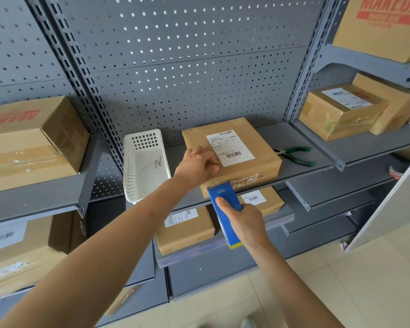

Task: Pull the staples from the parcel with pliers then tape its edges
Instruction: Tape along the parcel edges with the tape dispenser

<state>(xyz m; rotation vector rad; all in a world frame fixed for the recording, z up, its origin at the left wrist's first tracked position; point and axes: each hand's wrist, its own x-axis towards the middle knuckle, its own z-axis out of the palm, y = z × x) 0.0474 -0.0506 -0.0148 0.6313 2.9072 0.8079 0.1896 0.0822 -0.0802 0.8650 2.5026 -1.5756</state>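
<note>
Shelf (305,166): pliers (294,155) lengthwise, jaws leftward

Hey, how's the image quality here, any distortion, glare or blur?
Head view: wide-angle bending bows the shelf uprights; lighting soft and even, shadows faint; sheen on the taped box at left; parcel label barcodes sharp, its small print unreadable.

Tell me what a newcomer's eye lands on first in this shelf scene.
First, the bright blue handheld tape dispenser gripped in the right hand, pressed against the front edge of the flat brown cardboard parcel on the middle grey metal shelf. The left hand steadies the parcel's near left corner. Green-handled pliers lie to its right, a white plastic basket to its left.
</note>
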